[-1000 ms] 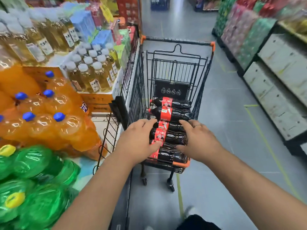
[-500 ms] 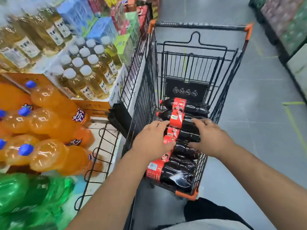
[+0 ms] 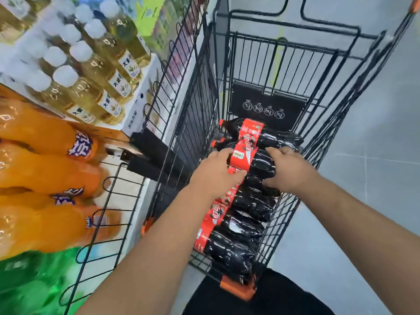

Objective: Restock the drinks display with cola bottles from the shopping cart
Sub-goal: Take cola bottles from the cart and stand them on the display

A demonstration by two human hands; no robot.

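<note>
**Head view, both arms reaching into the cart.** My left hand and right hand are both closed round one dark plastic cola bottle with a red label. It is second from the far end of a row of like cola bottles. These lie on their sides, touching, along the floor of the black wire shopping cart with orange corner caps. My left fingers curl over the label near the neck, with the thumb on the near side. My right fingers wrap the dark body toward the base. The bottle touches its neighbours, so I judge it gripped but not yet lifted.

**Change.** A second ago both hands lay, fingers nearly flat, over bottles in the middle of the row. Half a second ago they were farther along it. Now they have reached farther still and curled tight. My head has also come forward and down, so the cart fills more of the view.

**Meaning for the task.** The bottle is chosen and a transfer can begin. I see no cola on the display side.

**Surroundings.** Just beside the cart on my left stands the black wire display rack. It fronts orange plastic soda bottles, with blurred green bottles nearer me. Pale yellow tea bottles with white caps sit farther along.

**Next move, as I judge it.** Raise the bottle clear of the cart wall and carry it leftward.
</note>
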